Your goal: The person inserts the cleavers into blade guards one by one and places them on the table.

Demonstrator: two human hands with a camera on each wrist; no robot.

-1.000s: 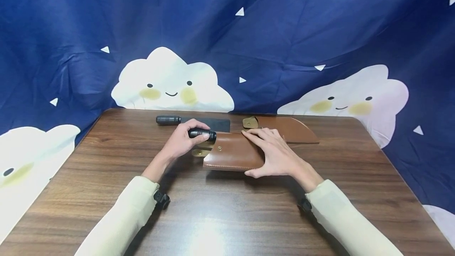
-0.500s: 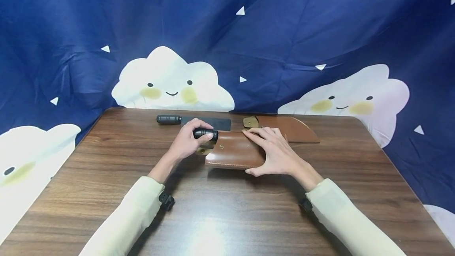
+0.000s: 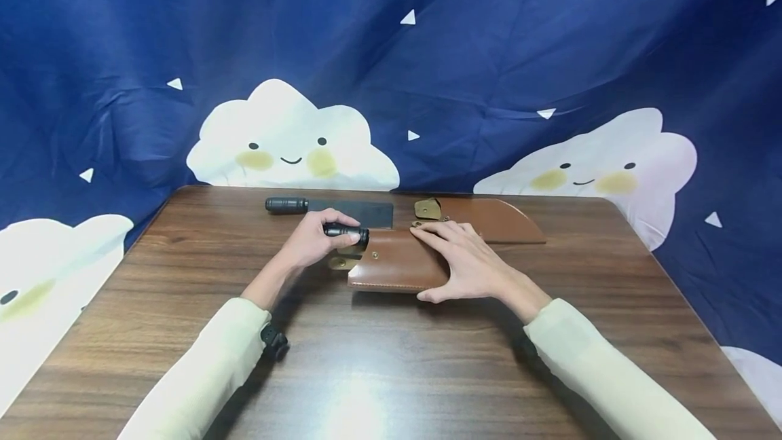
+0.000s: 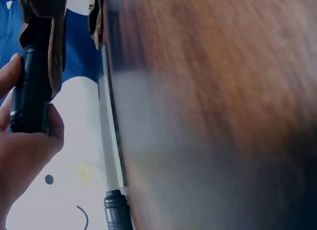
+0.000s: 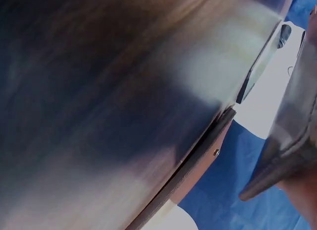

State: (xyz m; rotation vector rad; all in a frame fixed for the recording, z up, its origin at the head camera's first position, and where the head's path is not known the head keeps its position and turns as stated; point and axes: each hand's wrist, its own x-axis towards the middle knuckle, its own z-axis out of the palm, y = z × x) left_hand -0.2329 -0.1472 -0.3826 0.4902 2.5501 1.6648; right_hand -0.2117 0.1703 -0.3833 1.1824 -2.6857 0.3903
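Note:
My left hand [image 3: 313, 237] pinches the black ridged handle [image 3: 345, 233] of a knife between thumb and fingers. Its blade is hidden inside a brown leather sheath [image 3: 394, 267], and the handle sticks out of the sheath's left end. A snap strap [image 3: 343, 263] hangs out there, below the handle. Across the sheath's right end, my right hand [image 3: 473, 262] grips it, thumb at the near edge and fingertips at the far one. The left wrist view shows the handle [image 4: 30, 91] meeting the mouth of the sheath. Above the table, the sheath [image 5: 292, 126] appears raised in the right wrist view.
Behind my hands lies a cleaver [image 3: 366, 212] with a black ridged handle and dark blade. To its right rests a second brown leather sheath [image 3: 497, 219] with a snap flap [image 3: 427, 208]. A blue cloud-print curtain [image 3: 452, 73] hangs behind the wooden table [image 3: 391, 358].
Since half a second ago, the left hand and the handle have moved slightly left, and more of the snap strap shows. Both hands keep their hold.

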